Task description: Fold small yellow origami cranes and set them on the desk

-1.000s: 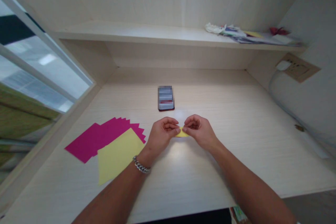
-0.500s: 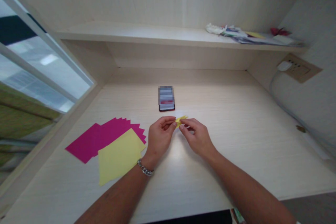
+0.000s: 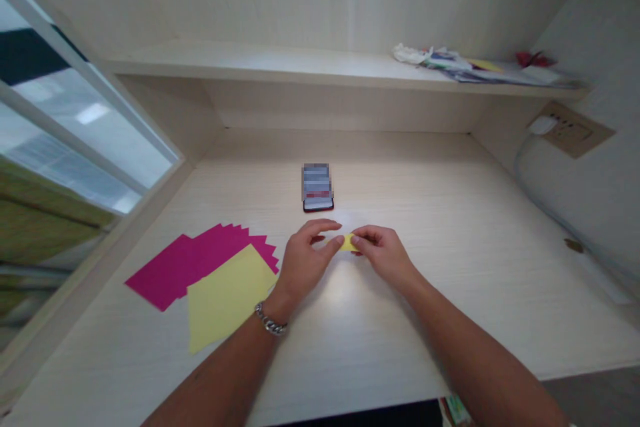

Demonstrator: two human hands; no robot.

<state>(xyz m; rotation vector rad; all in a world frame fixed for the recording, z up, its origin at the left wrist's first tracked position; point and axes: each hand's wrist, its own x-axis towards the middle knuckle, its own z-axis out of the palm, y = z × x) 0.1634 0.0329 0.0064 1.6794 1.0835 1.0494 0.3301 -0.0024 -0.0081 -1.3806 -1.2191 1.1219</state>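
Observation:
A small folded piece of yellow paper (image 3: 347,243) is held between my two hands above the middle of the desk. My left hand (image 3: 309,255), with a chain bracelet (image 3: 271,321) at the wrist, pinches its left end between thumb and fingers. From the other side, my right hand (image 3: 382,252) grips the right end with thumb and fingertips. The fingers cover parts of the paper, so its full shape is hidden. To the left lie fanned magenta paper sheets (image 3: 200,259), partly under a pale yellow sheet (image 3: 227,300).
A phone (image 3: 317,187) lies just beyond my hands on the desk (image 3: 425,180). Papers and crumpled scraps (image 3: 450,67) rest on the shelf (image 3: 260,65). At the right wall, a white charger (image 3: 543,125) sits in the socket plate (image 3: 577,129), its cable (image 3: 535,193) running down the side.
The yellow paper has turned and now shows a smooth, flat face instead of loose pointed folds. Both hands have shifted their hold on it; the left fingers are lifted more.

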